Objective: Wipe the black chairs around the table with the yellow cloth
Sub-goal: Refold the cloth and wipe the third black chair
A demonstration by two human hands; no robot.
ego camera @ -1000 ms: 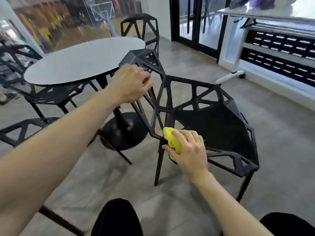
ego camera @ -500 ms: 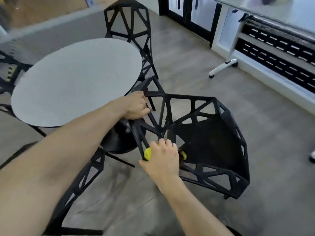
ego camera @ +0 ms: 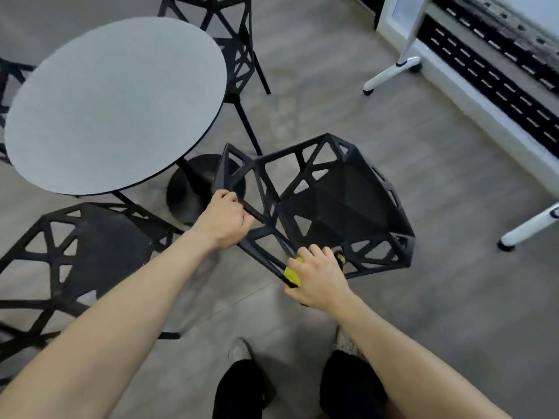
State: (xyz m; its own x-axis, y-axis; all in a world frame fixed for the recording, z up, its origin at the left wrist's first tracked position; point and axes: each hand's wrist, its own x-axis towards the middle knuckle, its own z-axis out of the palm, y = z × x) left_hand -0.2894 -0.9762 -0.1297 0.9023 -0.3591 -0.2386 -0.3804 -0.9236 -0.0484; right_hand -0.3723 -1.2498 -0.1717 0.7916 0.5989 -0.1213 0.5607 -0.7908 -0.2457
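A black lattice-frame chair [ego camera: 341, 207] stands just right of the round grey table [ego camera: 115, 101]. My left hand [ego camera: 225, 220] grips a bar of the chair's back frame. My right hand [ego camera: 317, 276] holds the yellow cloth [ego camera: 292, 273] wrapped over the chair's near lower frame edge; most of the cloth is hidden under my fingers, and a small yellow tip shows past them on the right.
A second black chair [ego camera: 81, 255] stands at the near left, a third [ego camera: 233, 40] behind the table. The table's black pedestal base [ego camera: 193, 182] sits on the grey floor. White wheeled desk legs [ego camera: 393, 71] and a vented wall panel [ego camera: 499, 74] line the right.
The view has tilted downward and closer over the chair. My right hand with the cloth has slid along the chair's near frame edge. My left hand keeps its hold on the back frame.
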